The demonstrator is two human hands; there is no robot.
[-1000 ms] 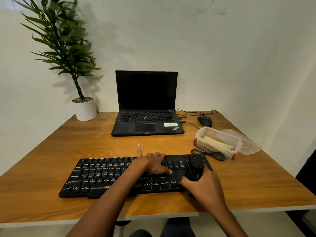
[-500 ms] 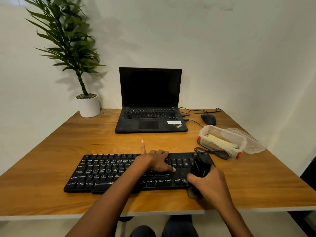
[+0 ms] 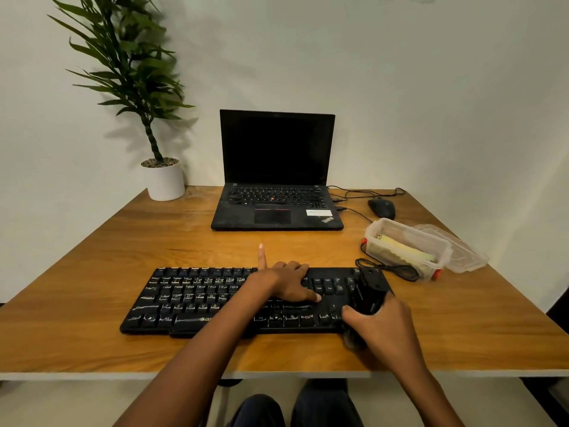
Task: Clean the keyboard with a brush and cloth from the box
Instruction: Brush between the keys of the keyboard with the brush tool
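A black keyboard (image 3: 197, 300) lies across the near middle of the wooden table (image 3: 92, 288). My left hand (image 3: 286, 285) rests on its right half, fingers bent at the far edge, thumb pressed on the keys and one finger sticking out straight. At the keyboard's right end my right hand (image 3: 385, 328) grips a black brush (image 3: 368, 291), whose bristles meet the near right corner. The clear plastic box (image 3: 409, 229) stands open behind it, with a yellow cloth (image 3: 403, 249) inside.
The box's lid (image 3: 462, 257) lies to its right, near the table's right edge. A black cable (image 3: 391, 268) coils between box and keyboard. Farther back are an open laptop (image 3: 274, 211), a mouse (image 3: 381, 208) and a potted plant (image 3: 166, 183).
My view has shifted a little. Both hands keep their places on the keyboard, and the brush has edged slightly at the right end.
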